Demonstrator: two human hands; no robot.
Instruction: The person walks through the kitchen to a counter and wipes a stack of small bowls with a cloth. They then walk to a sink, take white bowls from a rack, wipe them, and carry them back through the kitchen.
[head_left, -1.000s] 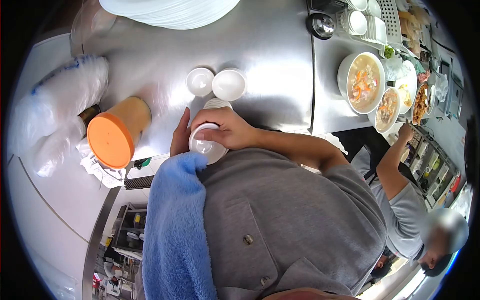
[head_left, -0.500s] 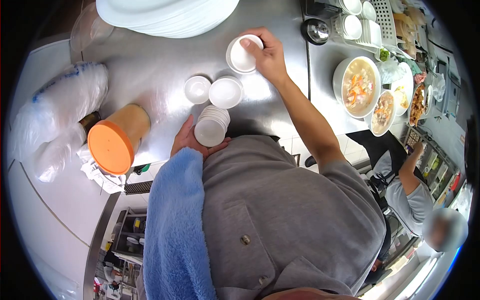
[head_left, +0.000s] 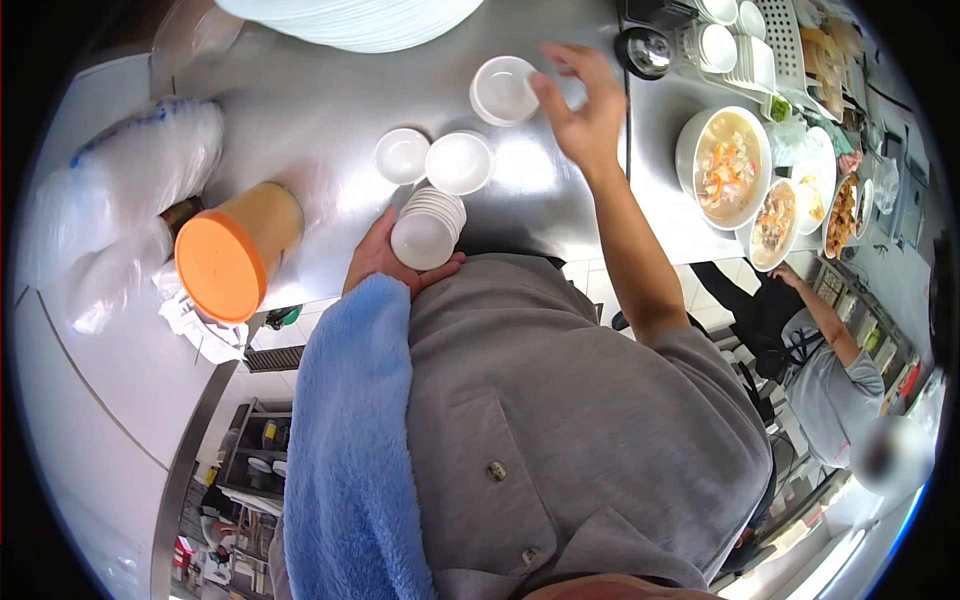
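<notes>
Bowl (head_left: 503,90) rests just beside open right fingers (head_left: 549,100).

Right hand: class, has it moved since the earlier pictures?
Yes. The right hand has left the small bowl and shifted rightward, toward the soup bowl.
</notes>
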